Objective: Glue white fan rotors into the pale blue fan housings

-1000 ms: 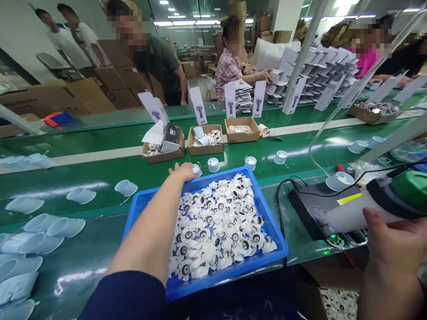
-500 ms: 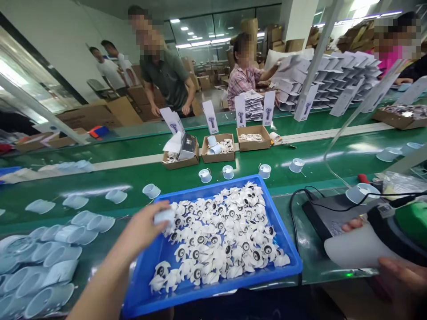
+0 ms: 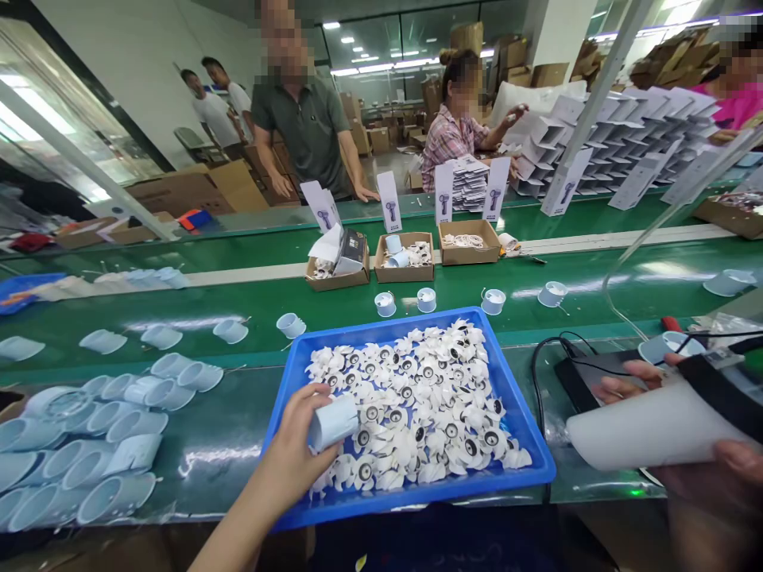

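My left hand (image 3: 306, 433) is closed around a light blue plastic cup (image 3: 335, 421), thumb below and fingers over the top. The cup lies tilted on its side, above the left part of a blue tray (image 3: 381, 502). Small white fan blades (image 3: 429, 397), many showing dark round hubs, fill much of that tray. More light blue cups (image 3: 122, 425) are bunched on the bench at left, mostly on their sides. My right hand is not in view.
At right, a co-worker's hand (image 3: 625, 385) shows beside a white rounded object (image 3: 644, 433) with a black band. Black cables (image 3: 540, 381) run near the tray. On the green conveyor (image 3: 334, 314) stand spaced blue cups and cardboard boxes (image 3: 405, 272). Several people stand or sit beyond.
My left hand has carried the cup from the tray's left edge rightward and lower, over the tray. The whole view has shifted slightly. Across the conveyor, one person's hand has moved to the edge.
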Available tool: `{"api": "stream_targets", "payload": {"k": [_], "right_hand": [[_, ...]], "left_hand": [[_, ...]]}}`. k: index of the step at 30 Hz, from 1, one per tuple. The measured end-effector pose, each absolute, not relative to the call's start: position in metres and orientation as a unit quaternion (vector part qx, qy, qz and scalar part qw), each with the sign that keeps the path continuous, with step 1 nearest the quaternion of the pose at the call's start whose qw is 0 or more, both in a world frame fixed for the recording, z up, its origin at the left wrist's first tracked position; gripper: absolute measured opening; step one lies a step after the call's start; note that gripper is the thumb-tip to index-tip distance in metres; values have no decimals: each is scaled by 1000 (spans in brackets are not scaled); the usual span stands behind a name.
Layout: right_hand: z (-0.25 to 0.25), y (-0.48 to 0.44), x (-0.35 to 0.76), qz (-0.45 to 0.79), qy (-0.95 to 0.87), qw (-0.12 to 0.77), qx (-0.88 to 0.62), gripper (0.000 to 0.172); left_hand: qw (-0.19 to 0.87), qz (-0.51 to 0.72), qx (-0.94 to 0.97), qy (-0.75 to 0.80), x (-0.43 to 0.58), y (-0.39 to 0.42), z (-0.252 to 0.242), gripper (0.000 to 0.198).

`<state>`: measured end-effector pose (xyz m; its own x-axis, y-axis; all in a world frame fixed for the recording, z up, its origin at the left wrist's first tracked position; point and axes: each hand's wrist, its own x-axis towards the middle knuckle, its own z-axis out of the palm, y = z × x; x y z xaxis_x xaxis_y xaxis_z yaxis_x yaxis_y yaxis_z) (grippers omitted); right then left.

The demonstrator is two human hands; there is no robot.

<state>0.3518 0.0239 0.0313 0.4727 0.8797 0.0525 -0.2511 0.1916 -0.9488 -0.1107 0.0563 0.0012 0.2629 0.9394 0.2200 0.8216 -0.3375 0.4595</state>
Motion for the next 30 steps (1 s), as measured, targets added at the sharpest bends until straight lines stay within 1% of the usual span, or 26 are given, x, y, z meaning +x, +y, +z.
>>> {"api": "stream_targets", "payload": {"k": [2, 3, 5, 6, 8, 10, 13, 15, 17, 19, 21, 24, 26, 30], "right_hand": [[43, 22, 343, 459, -296, 716, -435, 71], [50, 22, 337, 489, -293, 715, -405, 71], [63, 24, 319, 550, -304, 698, -342, 71], [70, 26, 309, 583, -315, 685, -304, 70], [83, 34, 287, 626, -344, 662, -227, 68], [95, 42, 267, 640, -374, 649, -174, 65], [104, 53, 245, 646, -406, 631, -141, 50], [104, 55, 235, 653, -428, 609, -137, 45], [101, 54, 230, 660, -443, 589, -141, 46], [98, 52, 228, 664, -441, 585, -148, 47], [97, 49, 229, 662, -439, 587, -154, 44], [97, 45, 232, 660, -450, 579, -160, 38], [98, 44, 234, 660, -457, 572, -168, 36], [100, 47, 230, 657, -444, 581, -184, 36]], "left_hand": [[182, 296, 770, 536, -91, 49, 10, 42], [227, 292, 771, 519, -79, 46, 15, 46], [320, 238, 781, 481, -54, 42, 22, 53], [350, 214, 785, 464, -40, 42, 25, 56], [370, 195, 796, 438, -15, 40, 27, 61], [361, 206, 809, 416, 8, 36, 25, 68], [362, 225, 813, 398, 33, 29, 24, 73], [367, 236, 807, 397, 43, 25, 26, 71], [364, 249, 808, 390, 48, 24, 30, 66], [358, 261, 812, 380, 51, 24, 36, 52], [350, 264, 813, 383, 52, 25, 40, 40], [356, 250, 810, 393, 55, 26, 42, 31], [363, 246, 806, 398, 57, 26, 42, 29], [372, 238, 800, 406, 59, 23, 49, 33]]}}
